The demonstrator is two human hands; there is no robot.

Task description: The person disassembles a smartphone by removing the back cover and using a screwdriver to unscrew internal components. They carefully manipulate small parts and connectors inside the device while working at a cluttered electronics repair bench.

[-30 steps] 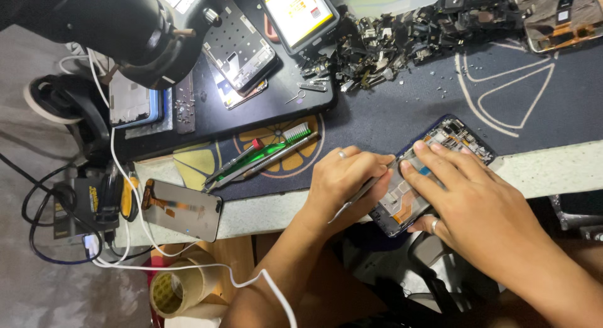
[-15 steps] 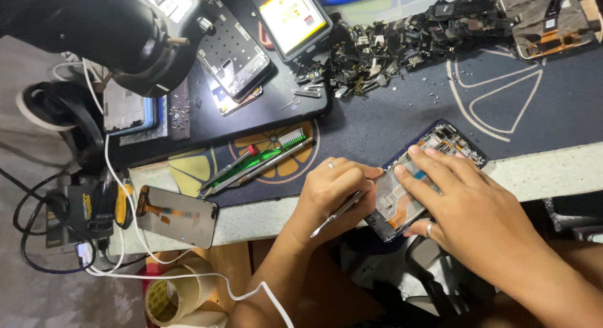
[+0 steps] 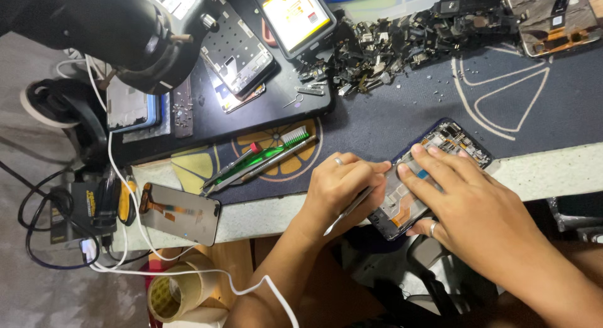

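Left hand (image 3: 342,190) now sits closer to the right hand (image 3: 468,205); fingertips of both almost meet over the opened phone (image 3: 433,177). The metal pry tool (image 3: 347,210) in the left grip now lies flatter, free end pointing down-left off the bench edge. Right fingers spread further up across the phone's frame. Camera view drifts slightly left and down.

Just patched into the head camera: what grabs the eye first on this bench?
Front and centre, the left hand works a thin metal tool into an opened phone that the right hand presses down at the table edge. Behind them, a heap of dark scrap phone parts sprawls across the mat, and a lit phone screen glows yellow near the top.
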